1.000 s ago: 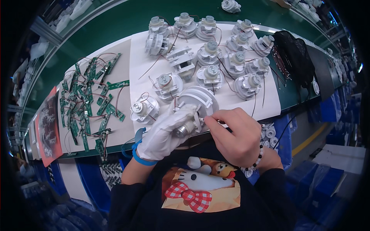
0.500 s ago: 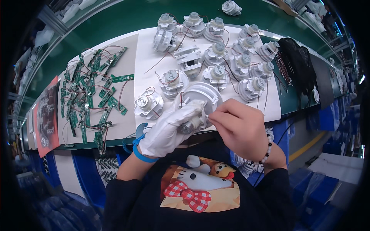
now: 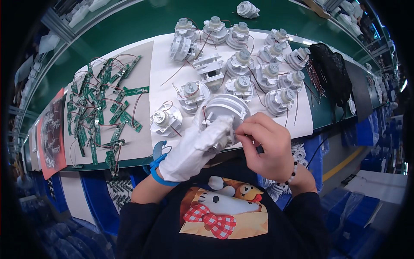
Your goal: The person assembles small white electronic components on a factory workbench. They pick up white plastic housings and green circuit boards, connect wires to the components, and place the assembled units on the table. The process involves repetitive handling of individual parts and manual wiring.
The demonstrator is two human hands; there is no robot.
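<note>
My left hand, in a white glove with a blue wrist strap, grips a round white plastic motor housing just above the table's near edge. Its ringed end faces away from me, and the gloved fingers cover much of its lower part. A short reddish wire shows at its left side. Against the right side of the housing, my bare right hand has thumb and forefinger pinched together. Whatever lies between those fingertips is too small to make out. Similar motor units stand close by on the white sheet.
Several more motor units cover the white sheet ahead. Green circuit boards with wires lie heaped at left, beside an orange-edged bag. Black mesh material and loose wires lie right. One white part sits at the far side.
My right hand has shifted slightly down and left, its fingers still pinched near the housing. The gloved hand has turned a little, covering more of the housing's lower end.
</note>
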